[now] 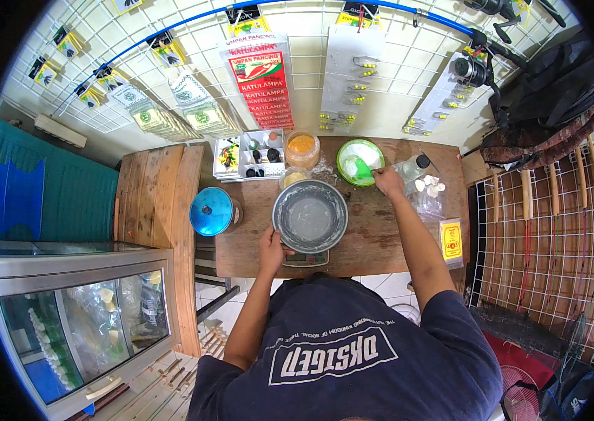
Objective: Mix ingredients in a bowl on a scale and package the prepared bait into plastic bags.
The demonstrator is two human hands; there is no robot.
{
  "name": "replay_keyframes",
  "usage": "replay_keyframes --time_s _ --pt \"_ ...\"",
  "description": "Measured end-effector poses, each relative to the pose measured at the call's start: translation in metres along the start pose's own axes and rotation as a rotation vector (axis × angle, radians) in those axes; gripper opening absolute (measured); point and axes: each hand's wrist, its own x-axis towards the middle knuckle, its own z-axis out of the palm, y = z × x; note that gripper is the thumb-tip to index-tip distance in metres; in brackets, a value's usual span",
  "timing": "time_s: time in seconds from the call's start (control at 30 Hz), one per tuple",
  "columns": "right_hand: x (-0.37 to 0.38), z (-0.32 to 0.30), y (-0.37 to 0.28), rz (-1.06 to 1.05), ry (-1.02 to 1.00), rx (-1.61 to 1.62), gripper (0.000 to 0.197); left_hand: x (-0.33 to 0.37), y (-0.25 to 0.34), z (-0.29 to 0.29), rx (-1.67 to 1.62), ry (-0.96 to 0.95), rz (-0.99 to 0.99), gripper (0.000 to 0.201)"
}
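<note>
A grey round basin point(309, 216), dusted with pale powder inside, sits on a kitchen scale point(305, 259) near the table's front edge. My left hand point(271, 247) grips the basin's left rim. At the back, a green bowl point(342, 149) holds white powder with a green scoop point(361, 168) in it. My right hand point(388, 182) is closed round the scoop's handle at the bowl's right edge. Behind the basin stand a small tub of yellowish powder point(294, 178) and a jar of orange powder point(302, 147).
On the wooden table point(374, 238), a clear bottle point(411, 167), white pieces on a plastic bag point(429, 187) and a yellow packet point(451, 240) lie to the right. A blue-lidded canister point(213, 211) and a white organizer box point(258, 156) stand left. A glass-doored cooler point(86, 323) is further left.
</note>
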Motion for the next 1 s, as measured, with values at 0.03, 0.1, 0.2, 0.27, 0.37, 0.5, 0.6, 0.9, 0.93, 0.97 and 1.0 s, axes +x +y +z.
replay_keyframes --time_s 0.03,0.1,0.2,0.27,0.37,0.5,0.6,0.9,0.93,0.97,1.0 --pt "-0.003 0.001 -0.003 0.01 0.007 -0.011 0.038 0.001 -0.002 -0.002 -0.004 -0.003 0.0 0.034" --pt "-0.01 0.003 -0.01 0.03 0.022 -0.033 0.036 0.001 -0.006 -0.006 -0.004 -0.004 -0.001 0.034" --pt "-0.018 0.002 -0.018 0.058 0.105 -0.096 0.035 0.001 -0.005 -0.004 -0.008 -0.007 0.0 0.034" --pt "-0.018 0.007 -0.02 0.029 0.08 -0.143 0.035 0.001 -0.005 -0.003 -0.025 -0.002 0.003 0.034" --pt "-0.021 0.016 -0.025 -0.038 0.048 -0.125 0.034 0.001 -0.005 -0.002 0.013 0.019 -0.013 0.034" --pt "-0.026 0.021 -0.029 -0.004 0.071 0.008 0.033 0.001 -0.005 -0.003 -0.017 -0.019 -0.019 0.035" --pt "-0.027 0.014 -0.03 0.039 0.052 0.069 0.035 0.0 -0.004 -0.003 -0.018 -0.01 -0.011 0.035" --pt "-0.018 0.006 -0.003 0.047 0.029 0.176 0.04 0.002 -0.004 -0.001 -0.004 -0.031 0.0 0.034" --pt "-0.021 0.006 -0.005 0.058 0.031 0.186 0.04 0.001 -0.005 -0.002 -0.004 -0.023 -0.001 0.033" --pt "-0.025 0.006 -0.007 0.07 0.033 0.196 0.041 0.0 -0.006 -0.004 -0.005 -0.015 -0.002 0.033" --pt "-0.028 0.005 -0.009 0.082 0.035 0.206 0.041 -0.001 -0.007 -0.005 -0.01 -0.006 -0.009 0.033"
